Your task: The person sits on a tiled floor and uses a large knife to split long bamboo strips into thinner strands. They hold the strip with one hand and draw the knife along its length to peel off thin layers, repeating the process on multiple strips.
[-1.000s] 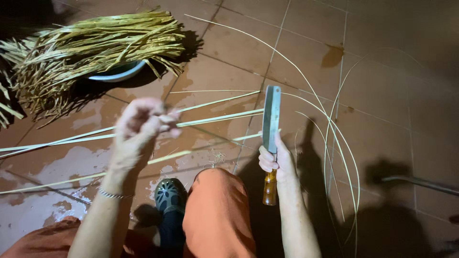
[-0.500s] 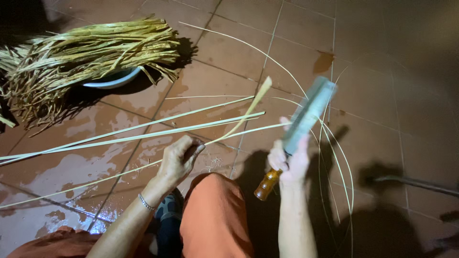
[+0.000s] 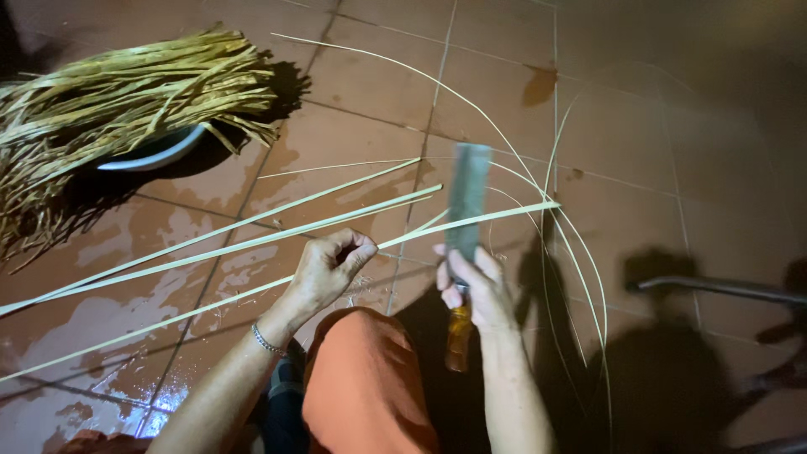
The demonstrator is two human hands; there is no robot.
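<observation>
From the left, a bundle of dried fibres [image 3: 109, 92] hides most of a white basin [image 3: 155, 151] and runs off the frame edge, and long pale strips [image 3: 210, 231] lie on the wet tiled floor [image 3: 361, 109]. The left hand [image 3: 329, 271] is clenched around one split strip [image 3: 471, 220], whose long axis rises to the right and whose left end is cut off. The right hand [image 3: 469, 286] grasps the amber handle of a cleaver [image 3: 467, 202], its motion-blurred blade pointing up, away from the orange-clad knee [image 3: 361, 378].

knife [image 3: 467, 200]: 1 | long flat strips [image 3: 252, 244]: 3 | fibre bundle [image 3: 109, 92]: 1 | basin [image 3: 151, 155]: 1
</observation>
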